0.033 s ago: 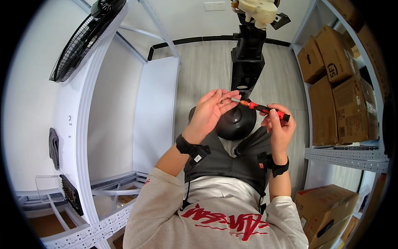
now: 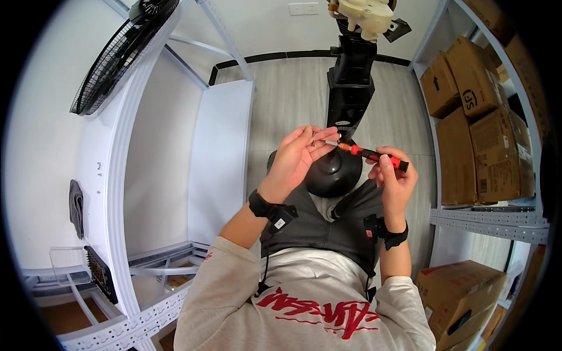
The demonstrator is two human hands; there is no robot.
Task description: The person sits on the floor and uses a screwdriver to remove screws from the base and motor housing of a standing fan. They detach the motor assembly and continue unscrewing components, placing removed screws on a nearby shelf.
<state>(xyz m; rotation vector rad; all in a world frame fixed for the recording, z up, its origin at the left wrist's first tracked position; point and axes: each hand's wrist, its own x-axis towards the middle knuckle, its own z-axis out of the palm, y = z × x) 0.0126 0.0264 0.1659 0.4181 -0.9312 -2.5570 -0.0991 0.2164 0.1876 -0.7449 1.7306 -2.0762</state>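
Observation:
My left hand [image 2: 294, 155] is turned palm up with its fingers stretched toward the right. A tiny screw [image 2: 314, 143] lies on those fingers, close to the thumb tip. In my right hand [image 2: 397, 175] is a red and black screwdriver [image 2: 374, 155], held by its handle between thumb and fingers. Its metal shaft points left and its tip reaches the left fingers beside the screw. Whether tip and screw touch is too small to tell. Both hands are above the round black base [image 2: 333, 172] of a black stand [image 2: 349, 96], which rises between my knees.
A cream-coloured motor housing [image 2: 366, 17] tops the stand. To the left, a white shelf [image 2: 105, 152] carries a fan grille [image 2: 117, 64], small metal parts [image 2: 99, 169], a grey cloth [image 2: 76, 209] and a dark bit set [image 2: 100, 275]. Cardboard boxes [image 2: 497, 155] fill the rack at right.
The screwdriver's tip has dipped very slightly toward me at the left fingers. Both hands are otherwise in the same place.

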